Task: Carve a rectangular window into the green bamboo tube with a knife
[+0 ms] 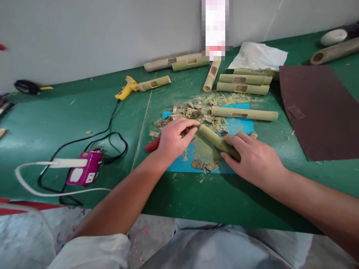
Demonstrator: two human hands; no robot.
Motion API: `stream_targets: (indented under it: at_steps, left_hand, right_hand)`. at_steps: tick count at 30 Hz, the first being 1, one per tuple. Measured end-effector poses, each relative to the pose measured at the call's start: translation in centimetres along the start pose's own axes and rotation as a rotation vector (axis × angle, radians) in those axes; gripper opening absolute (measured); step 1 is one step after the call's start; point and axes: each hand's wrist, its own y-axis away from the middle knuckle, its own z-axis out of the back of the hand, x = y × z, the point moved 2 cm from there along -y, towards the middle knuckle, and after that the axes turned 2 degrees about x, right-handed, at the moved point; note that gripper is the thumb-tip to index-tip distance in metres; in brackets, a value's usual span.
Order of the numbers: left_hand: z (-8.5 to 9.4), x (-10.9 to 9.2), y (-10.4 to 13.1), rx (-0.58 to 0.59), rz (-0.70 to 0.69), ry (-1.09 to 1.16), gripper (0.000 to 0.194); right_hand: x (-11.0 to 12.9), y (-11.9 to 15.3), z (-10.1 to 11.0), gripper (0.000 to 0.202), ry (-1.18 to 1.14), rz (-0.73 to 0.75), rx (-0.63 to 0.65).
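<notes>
In my right hand [252, 158] is a short green bamboo tube [214, 137], held slanting over a blue mat [189, 153]. Its far end points up and left, close to the fingertips of my left hand [176, 138]. Those fingers are closed on a small dark reddish-brown piece [186, 129], mostly hidden, similar in colour to the brown sheet on the right. From behind the left hand sticks out a red rounded object [153, 145]; whether it is held cannot be seen. Bamboo chips and shavings [196, 110] cover the mat. Another notched bamboo tube [244, 113] lies across its far edge.
Several notched bamboo tubes [242, 88] lie farther back, some under a white cloth [256, 56]. A brown sheet [322, 112], sandpaper-like, lies right. On the left are a yellow glue gun [127, 89], a purple power adapter [85, 168] with cables and a tape measure [27, 86].
</notes>
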Motion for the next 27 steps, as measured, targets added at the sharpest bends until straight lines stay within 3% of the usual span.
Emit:
stream_targets:
  at_steps: [7,21,27]
  left_hand:
    - [-0.3,0.0,-0.1,0.019,0.104,0.154,0.011]
    - [-0.7,-0.2,-0.1,0.059,0.13,0.091,0.007]
    - [-1.1,0.0,-0.2,0.1,0.177,0.106,0.005]
  right_hand:
    - [-0.2,-0.4,-0.1,0.024,-0.009,0.093,-0.053]
    - [0.2,-1.0,0.0,0.034,0.026,0.097,-0.043]
    - [0.0,-1.7,-0.5,0.027,-0.004,0.127,-0.027]
